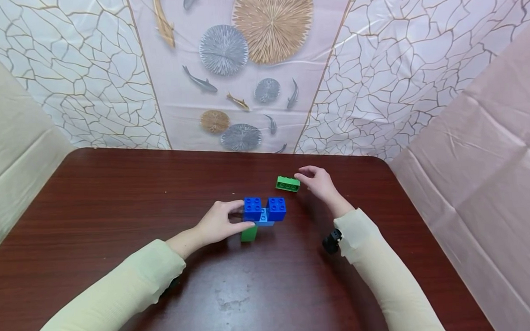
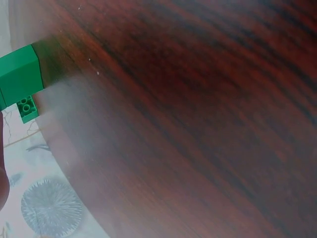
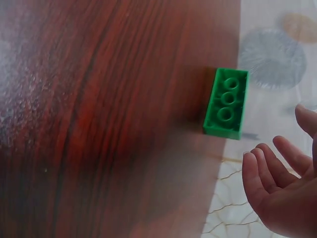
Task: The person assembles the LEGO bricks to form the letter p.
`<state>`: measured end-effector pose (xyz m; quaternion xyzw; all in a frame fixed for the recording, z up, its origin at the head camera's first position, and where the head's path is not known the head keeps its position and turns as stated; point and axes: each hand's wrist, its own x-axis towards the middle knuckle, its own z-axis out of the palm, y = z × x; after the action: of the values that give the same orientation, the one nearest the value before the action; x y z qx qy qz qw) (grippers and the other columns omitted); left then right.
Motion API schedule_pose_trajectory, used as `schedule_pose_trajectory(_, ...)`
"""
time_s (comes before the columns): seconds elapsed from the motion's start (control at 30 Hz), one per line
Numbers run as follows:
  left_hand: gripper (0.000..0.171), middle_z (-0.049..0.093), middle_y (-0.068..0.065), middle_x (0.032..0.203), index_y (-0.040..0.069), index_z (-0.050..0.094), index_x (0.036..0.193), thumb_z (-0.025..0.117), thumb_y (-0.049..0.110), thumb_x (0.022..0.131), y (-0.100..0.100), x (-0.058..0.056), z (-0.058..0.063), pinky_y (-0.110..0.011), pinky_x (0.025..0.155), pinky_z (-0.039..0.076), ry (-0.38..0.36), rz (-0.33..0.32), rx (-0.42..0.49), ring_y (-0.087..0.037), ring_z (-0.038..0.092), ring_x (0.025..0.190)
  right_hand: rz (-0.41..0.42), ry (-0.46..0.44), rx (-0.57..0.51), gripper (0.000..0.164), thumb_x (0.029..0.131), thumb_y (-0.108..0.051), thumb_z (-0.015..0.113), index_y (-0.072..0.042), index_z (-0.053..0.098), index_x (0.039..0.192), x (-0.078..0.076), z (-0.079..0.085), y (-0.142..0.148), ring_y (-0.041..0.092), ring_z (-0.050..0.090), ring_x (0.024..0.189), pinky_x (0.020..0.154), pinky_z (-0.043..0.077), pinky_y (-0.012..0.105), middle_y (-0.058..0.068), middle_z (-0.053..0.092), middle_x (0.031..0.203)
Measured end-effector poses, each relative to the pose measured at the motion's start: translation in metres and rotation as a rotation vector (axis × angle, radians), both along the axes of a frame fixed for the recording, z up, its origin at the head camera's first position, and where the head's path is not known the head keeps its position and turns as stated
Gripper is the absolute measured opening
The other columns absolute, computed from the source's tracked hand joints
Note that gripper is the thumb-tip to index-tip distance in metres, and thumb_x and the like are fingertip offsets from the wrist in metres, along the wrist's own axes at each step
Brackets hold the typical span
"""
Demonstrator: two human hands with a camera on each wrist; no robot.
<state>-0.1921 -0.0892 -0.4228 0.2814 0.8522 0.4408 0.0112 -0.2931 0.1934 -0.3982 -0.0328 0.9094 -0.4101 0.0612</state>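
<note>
My left hand (image 1: 218,221) grips a small brick build by its left side, thumb in front and fingers behind. On top of the build stand two dark blue bricks (image 1: 276,209) with a gap between them. They sit on a light blue brick (image 1: 264,223), and a green brick (image 1: 248,234) shows underneath. Farther back, a loose green brick (image 1: 287,184) lies on its side, its hollow underside with three tubes facing the right wrist camera. Right beside it is my right hand (image 1: 319,184), fingers loosely bent and apart, nothing between them in the right wrist view.
The dark wooden table (image 1: 117,204) has rounded back corners. Patterned cloth (image 1: 228,108) hangs behind its far edge, and pale cloth walls (image 1: 475,168) stand at both sides. A black wrist camera (image 1: 332,241) hangs under the right sleeve.
</note>
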Motion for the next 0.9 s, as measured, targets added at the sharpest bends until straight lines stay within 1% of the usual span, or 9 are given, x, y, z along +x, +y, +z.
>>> schedule_pose_trajectory(0.13, 0.035, 0.071, -0.005, 0.101, 0.008, 0.063, 0.109, 0.071, 0.029, 0.083, 0.0, 0.0, -0.001, -0.033, 0.085, 0.054, -0.007, -0.001, 0.004, -0.017, 0.067, 0.098, -0.023, -0.027, 0.008, 0.049, 0.094, -0.033, 0.055, -0.003, 0.049, 0.132, -0.006, -0.006, -0.001, 0.033, 0.059, 0.105, 0.089, 0.052, 0.042, 0.018, 0.052, 0.133)
schedule_pose_trajectory(0.2, 0.034, 0.071, -0.004, 0.101, 0.009, 0.063, 0.109, 0.07, 0.03, 0.083, 0.0, -0.001, -0.002, -0.032, 0.085, 0.054, -0.009, -0.004, 0.004, -0.016, 0.067, 0.098, -0.028, -0.021, 0.034, 0.049, 0.094, -0.031, 0.055, -0.002, 0.049, 0.132, -0.008, -0.01, -0.003, 0.033, 0.058, 0.105, 0.091, 0.05, 0.042, 0.019, 0.052, 0.133)
schedule_pose_trajectory(0.37, 0.036, 0.071, -0.004, 0.101, 0.009, 0.063, 0.111, 0.07, 0.031, 0.084, 0.0, -0.002, -0.003, -0.031, 0.084, 0.055, -0.011, -0.007, 0.009, -0.016, 0.067, 0.098, -0.021, 0.009, 0.114, 0.048, 0.093, -0.03, 0.057, -0.001, 0.051, 0.131, -0.013, -0.017, -0.008, 0.033, 0.051, 0.118, 0.1, 0.043, 0.044, 0.019, 0.052, 0.133)
schedule_pose_trajectory(0.43, 0.038, 0.071, -0.004, 0.102, 0.008, 0.062, 0.112, 0.07, 0.031, 0.083, 0.0, -0.002, -0.004, -0.031, 0.084, 0.055, -0.009, -0.007, 0.013, -0.016, 0.066, 0.098, -0.018, 0.001, 0.13, 0.046, 0.093, -0.03, 0.057, -0.002, 0.052, 0.13, -0.014, -0.019, -0.009, 0.032, 0.05, 0.12, 0.101, 0.042, 0.045, 0.019, 0.053, 0.133)
schedule_pose_trajectory(0.5, 0.039, 0.071, -0.005, 0.102, 0.008, 0.062, 0.114, 0.07, 0.031, 0.083, 0.0, -0.002, -0.004, -0.031, 0.084, 0.055, -0.009, -0.009, 0.015, -0.016, 0.067, 0.098, -0.013, -0.016, 0.146, 0.043, 0.093, -0.028, 0.057, -0.002, 0.054, 0.128, -0.014, -0.021, -0.009, 0.032, 0.051, 0.117, 0.099, 0.043, 0.044, 0.019, 0.054, 0.131)
schedule_pose_trajectory(0.7, 0.037, 0.071, -0.004, 0.102, 0.01, 0.062, 0.112, 0.07, 0.032, 0.084, 0.0, -0.002, -0.005, -0.03, 0.084, 0.054, -0.014, -0.014, 0.021, -0.014, 0.066, 0.098, 0.002, -0.037, 0.186, 0.034, 0.09, -0.023, 0.062, -0.003, 0.061, 0.118, -0.014, -0.025, -0.01, 0.029, 0.055, 0.101, 0.087, 0.048, 0.041, 0.018, 0.06, 0.12)
schedule_pose_trajectory(0.83, 0.037, 0.071, -0.004, 0.102, 0.01, 0.062, 0.112, 0.07, 0.032, 0.084, 0.0, -0.002, -0.004, -0.031, 0.085, 0.054, -0.018, -0.012, 0.018, -0.015, 0.066, 0.098, 0.0, -0.037, 0.196, 0.033, 0.089, -0.024, 0.063, -0.004, 0.063, 0.117, -0.015, -0.026, -0.01, 0.027, 0.055, 0.098, 0.084, 0.048, 0.038, 0.017, 0.06, 0.12)
schedule_pose_trajectory(0.9, 0.038, 0.071, -0.004, 0.103, 0.009, 0.062, 0.113, 0.07, 0.031, 0.083, 0.0, -0.002, -0.003, -0.031, 0.085, 0.054, -0.02, -0.011, 0.016, -0.015, 0.066, 0.098, 0.0, -0.043, 0.196, 0.034, 0.089, -0.024, 0.064, -0.005, 0.063, 0.117, -0.015, -0.025, -0.01, 0.026, 0.057, 0.093, 0.08, 0.049, 0.035, 0.017, 0.06, 0.119)
